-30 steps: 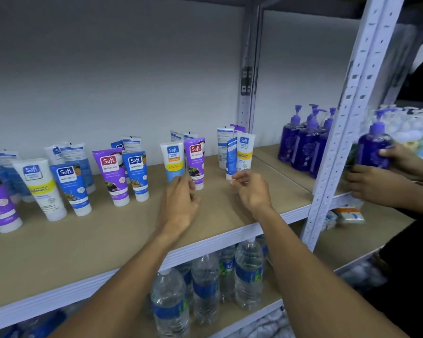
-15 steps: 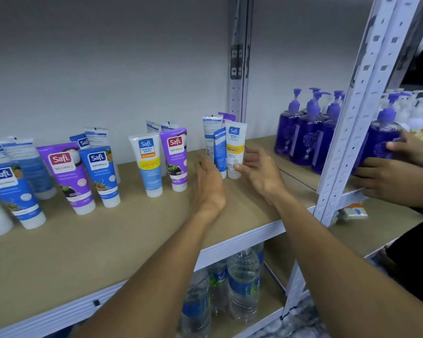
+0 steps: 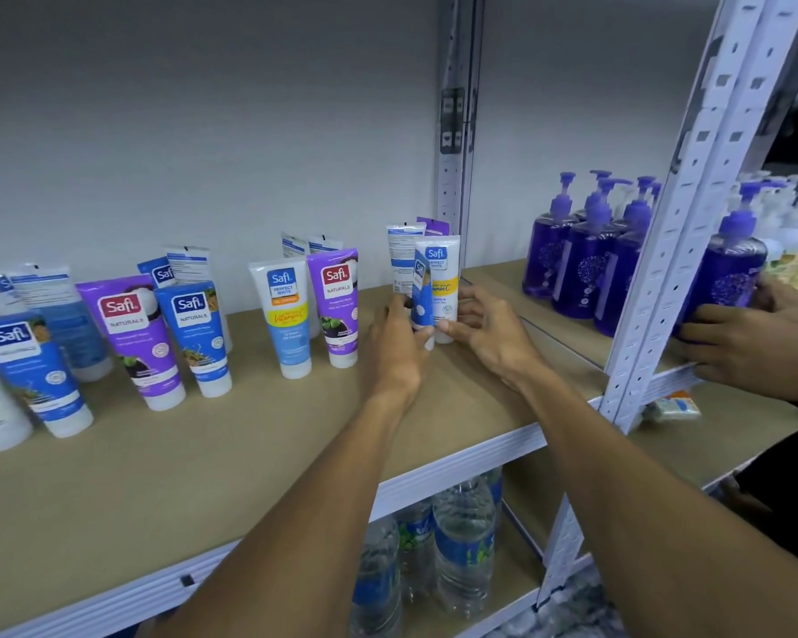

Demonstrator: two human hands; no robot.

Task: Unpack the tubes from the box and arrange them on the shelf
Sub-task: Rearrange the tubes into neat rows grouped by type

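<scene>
On the shelf (image 3: 203, 453), near its right end, the left hand (image 3: 395, 347) and the right hand (image 3: 491, 336) meet at a small group of tubes standing on their caps. The left fingers (image 3: 401, 310) and thumb pinch a blue tube (image 3: 422, 299), which is turned so that only its narrow edge faces the camera. It stands upright, touching the front of a white tube with a yellow band (image 3: 445, 278). The right fingers (image 3: 473, 299) curl round the right side of this white tube, and the thumb presses on its cap, so the hand holds it low down. Just behind these two stand a white tube showing its back label (image 3: 404, 255) and a purple tube (image 3: 434, 225), of which only the top is visible. To the left, a front row of Safi tubes stands upright on the shelf: a white and blue Perfect White tube (image 3: 284, 315), a purple Naturals tube (image 3: 337, 306), a blue Naturals tube (image 3: 197, 333), another purple one (image 3: 132, 338) and another blue one (image 3: 28, 370). More tubes stand behind them near the wall. Water bottles (image 3: 461, 545) stand on the lower shelf. On the right, past the white upright post (image 3: 692, 223), there are purple pump bottles (image 3: 581, 264), and another person's hands (image 3: 747, 347) hold one more pump bottle (image 3: 729, 274).
</scene>
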